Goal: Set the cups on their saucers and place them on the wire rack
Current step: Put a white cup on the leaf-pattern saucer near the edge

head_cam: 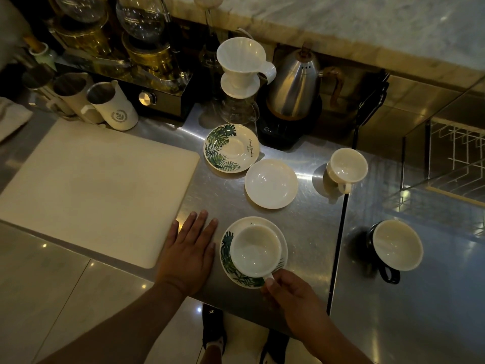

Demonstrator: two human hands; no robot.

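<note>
A white cup (255,250) sits on a leaf-patterned saucer (227,261) near the steel counter's front edge. My right hand (290,290) pinches the cup's handle from below. My left hand (189,248) lies flat on the counter just left of that saucer, fingers spread, holding nothing. Farther back lie an empty leaf-patterned saucer (231,149) and a plain white saucer (271,183). A white cup (347,166) stands to the right of them, and a black cup with a white inside (396,245) stands on the right counter. The wire rack (456,151) shows at the far right.
A cream board (91,187) covers the counter at left. Along the back stand white pitchers (112,105), a siphon brewer (141,43), a white dripper on a glass server (240,80) and a steel kettle on a black base (294,93). A gap (338,232) splits the two counters.
</note>
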